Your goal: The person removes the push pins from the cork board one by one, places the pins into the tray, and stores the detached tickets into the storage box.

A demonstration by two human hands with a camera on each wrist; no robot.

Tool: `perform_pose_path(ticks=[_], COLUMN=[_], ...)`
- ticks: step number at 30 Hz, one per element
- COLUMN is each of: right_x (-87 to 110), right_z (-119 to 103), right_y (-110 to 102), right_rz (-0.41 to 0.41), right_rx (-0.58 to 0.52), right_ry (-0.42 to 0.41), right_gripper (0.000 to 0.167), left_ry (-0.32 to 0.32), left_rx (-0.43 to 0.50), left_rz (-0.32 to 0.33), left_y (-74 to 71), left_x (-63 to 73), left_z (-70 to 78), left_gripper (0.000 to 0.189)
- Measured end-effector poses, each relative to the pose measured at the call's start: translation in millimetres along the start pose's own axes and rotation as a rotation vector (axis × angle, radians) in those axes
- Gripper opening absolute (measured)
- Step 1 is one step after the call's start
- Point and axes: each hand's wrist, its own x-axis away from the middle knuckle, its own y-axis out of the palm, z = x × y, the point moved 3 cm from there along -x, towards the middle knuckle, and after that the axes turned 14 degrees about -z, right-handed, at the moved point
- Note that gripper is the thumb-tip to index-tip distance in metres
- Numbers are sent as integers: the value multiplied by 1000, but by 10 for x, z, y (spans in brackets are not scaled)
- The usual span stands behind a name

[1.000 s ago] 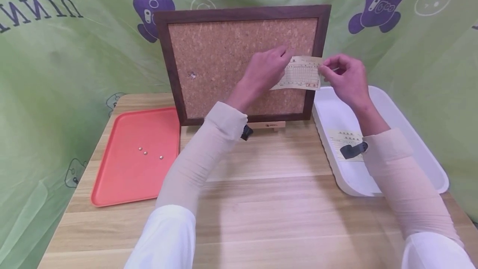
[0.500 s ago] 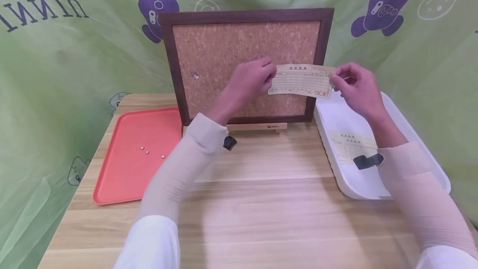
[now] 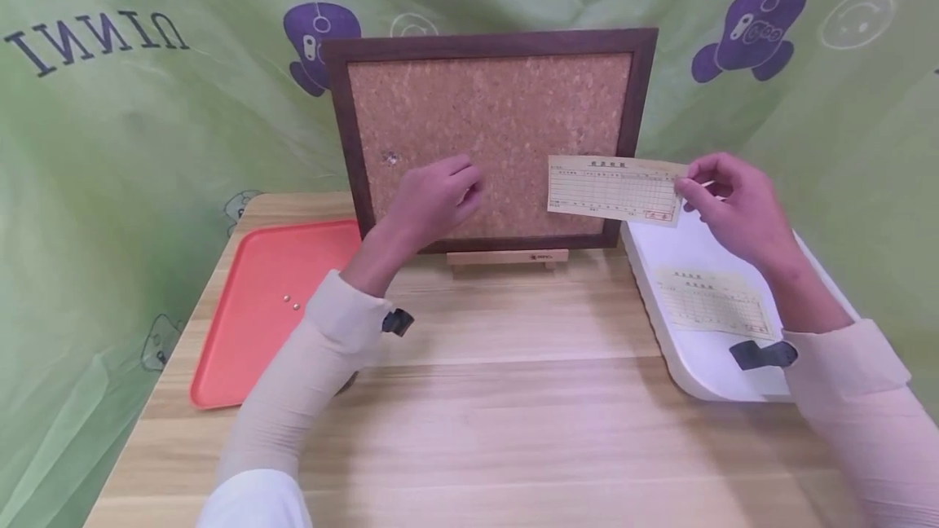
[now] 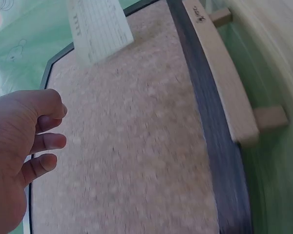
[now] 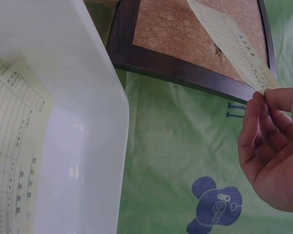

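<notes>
A cream printed receipt slip (image 3: 612, 188) hangs in front of the cork board (image 3: 484, 112), its right edge pinched between thumb and fingers of my right hand (image 3: 741, 202). In the right wrist view that same slip (image 5: 234, 41) slants away from the fingertips. My left hand (image 3: 434, 198) is off the slip, in front of the board's lower left part, fingers loosely bent. The left wrist view shows nothing between the fingers of the left hand (image 4: 24, 141). A small shiny thing (image 3: 390, 159) sits on the cork at left; its kind is unclear.
A red tray (image 3: 242, 292) at left bears small metallic round pieces (image 3: 297, 307), partly behind my left arm. At right, a white bin (image 3: 697, 381) contains more printed slips (image 3: 715, 304). A wooden stand (image 3: 506, 257) supports the framed board. A green cloth hangs behind.
My left hand has let go of the slip's left end and moved left and down. The right hand has carried the slip right and lower, away from the middle of the board.
</notes>
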Motion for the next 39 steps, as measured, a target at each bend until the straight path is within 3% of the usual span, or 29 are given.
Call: perform_pose_path(ticks=[7, 16, 23, 28, 39], right_x=[97, 177, 287, 361, 403], right_z=[78, 223, 321, 409, 634], right_y=[-47, -119, -203, -258, -362], right_rz=[-6, 4, 15, 15, 23], right_rx=[4, -28, -105, -103, -136], right_ry=[14, 27, 36, 68, 152], right_gripper=[19, 16, 8, 8, 4], left_ry=[-22, -75, -195, -285, -446], left_rx=[-27, 2, 4, -11, 15], left_rz=[41, 13, 16, -2, -79], left_y=[-106, -231, -332, -373, -338], left_x=[334, 817, 1262, 1530, 1939], left_z=[-91, -304, -436, -495, -677], left_gripper=[11, 8, 13, 14, 14])
